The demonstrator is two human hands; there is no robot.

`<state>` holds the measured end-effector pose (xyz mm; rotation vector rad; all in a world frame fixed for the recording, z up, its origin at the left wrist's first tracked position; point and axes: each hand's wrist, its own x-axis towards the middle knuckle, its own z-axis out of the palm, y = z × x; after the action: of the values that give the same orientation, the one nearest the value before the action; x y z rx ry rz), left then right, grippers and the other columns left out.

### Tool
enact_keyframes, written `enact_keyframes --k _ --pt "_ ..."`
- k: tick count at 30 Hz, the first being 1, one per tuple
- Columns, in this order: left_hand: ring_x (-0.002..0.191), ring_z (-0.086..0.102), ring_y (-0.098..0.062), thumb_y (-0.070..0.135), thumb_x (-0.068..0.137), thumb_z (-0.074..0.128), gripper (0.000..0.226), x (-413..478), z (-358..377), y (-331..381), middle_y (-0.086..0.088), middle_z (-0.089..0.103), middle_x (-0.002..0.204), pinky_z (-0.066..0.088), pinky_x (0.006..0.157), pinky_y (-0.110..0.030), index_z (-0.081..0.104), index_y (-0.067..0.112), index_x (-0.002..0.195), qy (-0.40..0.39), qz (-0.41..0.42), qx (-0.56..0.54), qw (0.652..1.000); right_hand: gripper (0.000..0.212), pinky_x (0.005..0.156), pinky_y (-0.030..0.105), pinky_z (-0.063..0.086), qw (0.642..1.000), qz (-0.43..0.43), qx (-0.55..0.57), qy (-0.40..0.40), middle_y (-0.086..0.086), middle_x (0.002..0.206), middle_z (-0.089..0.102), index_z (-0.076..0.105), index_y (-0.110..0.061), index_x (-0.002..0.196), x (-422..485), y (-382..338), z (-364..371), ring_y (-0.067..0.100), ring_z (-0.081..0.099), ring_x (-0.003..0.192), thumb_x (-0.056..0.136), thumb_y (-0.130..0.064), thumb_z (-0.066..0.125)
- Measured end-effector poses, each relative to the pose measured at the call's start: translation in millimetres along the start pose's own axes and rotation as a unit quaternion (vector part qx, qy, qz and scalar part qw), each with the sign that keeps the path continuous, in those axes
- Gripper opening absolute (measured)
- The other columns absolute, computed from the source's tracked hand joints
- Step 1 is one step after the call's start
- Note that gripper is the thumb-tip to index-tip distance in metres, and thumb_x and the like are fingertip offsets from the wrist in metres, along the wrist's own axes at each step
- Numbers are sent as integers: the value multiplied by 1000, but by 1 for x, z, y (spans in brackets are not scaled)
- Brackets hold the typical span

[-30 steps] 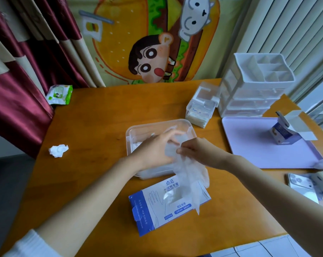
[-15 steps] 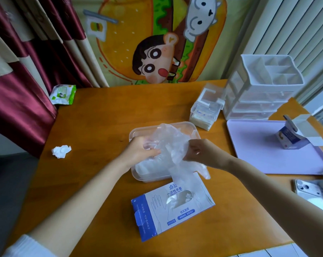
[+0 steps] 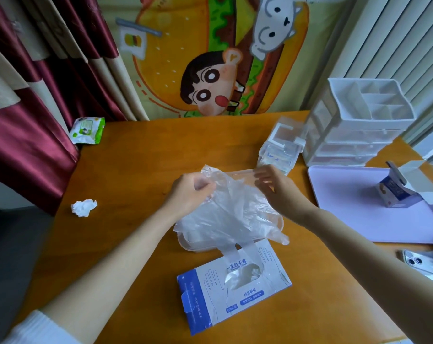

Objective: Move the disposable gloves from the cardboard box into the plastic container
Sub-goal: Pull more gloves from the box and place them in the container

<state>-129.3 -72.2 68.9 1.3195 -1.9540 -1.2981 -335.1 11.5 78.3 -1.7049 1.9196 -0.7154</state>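
The left hand (image 3: 189, 193) pinches disposable gloves (image 3: 230, 214) spread over the plastic container (image 3: 187, 244), hiding its inside. The right hand (image 3: 276, 188) is blurred, grip unclear. Table (image 3: 136, 175) wood stretches left to a crumpled tissue (image 3: 84, 207).
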Motion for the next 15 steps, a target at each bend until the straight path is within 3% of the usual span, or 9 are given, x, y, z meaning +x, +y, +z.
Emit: enact_keyframes --k 2,4,6,8,10,12,15 --pt "76 63 -15 15 90 63 18 2 -1 5 9 65 71 50 80 -33 66 22 74 -19 8 3 1000 62 103 27 39 998 -19 31 -41 0 128 52 40 -14 131 0 -14 2 11 48 118 84 -54 50" --pt "85 65 -17 20 90 64 10 3 0 10 6 68 80 52 84 -37 69 18 81 -48 18 19 999 77 106 32 36 996 -34 -15 -82 -3 132 49 34 -20 135 1 -23 9 13 43 124 76 -64 55" --pt "93 64 -17 23 90 63 12 4 0 16 0 70 90 52 87 -39 70 13 90 -66 28 58 996 65 104 37 38 995 -46 -52 -75 1 129 52 35 -18 135 6 -25 18 17 44 123 84 -49 63" --pt "90 64 -23 25 90 63 21 6 0 18 -11 69 90 50 83 -43 68 4 91 -74 28 89 993 42 98 40 42 996 -52 -53 -49 5 118 60 40 -13 129 15 -24 20 20 53 112 93 -27 57" --pt "72 55 -33 24 89 63 30 8 -4 19 -21 59 76 44 66 -42 59 -4 79 -81 23 96 992 22 94 40 45 997 -45 -53 -30 5 106 66 45 -11 120 21 -24 18 22 59 102 99 -13 44" --pt "60 39 -24 22 88 62 30 11 -10 20 -12 42 64 29 57 -36 51 2 70 -83 14 96 992 14 82 30 49 998 -34 -42 -28 3 98 68 48 -14 106 26 -23 12 19 63 91 101 -11 35" --pt "65 49 -24 21 90 62 27 21 -18 25 -10 53 70 35 58 -31 60 -5 81 -42 31 102 993 20 61 12 38 998 -50 -28 -1 -5 85 64 49 -19 87 33 -29 -3 -3 55 68 101 -10 37"
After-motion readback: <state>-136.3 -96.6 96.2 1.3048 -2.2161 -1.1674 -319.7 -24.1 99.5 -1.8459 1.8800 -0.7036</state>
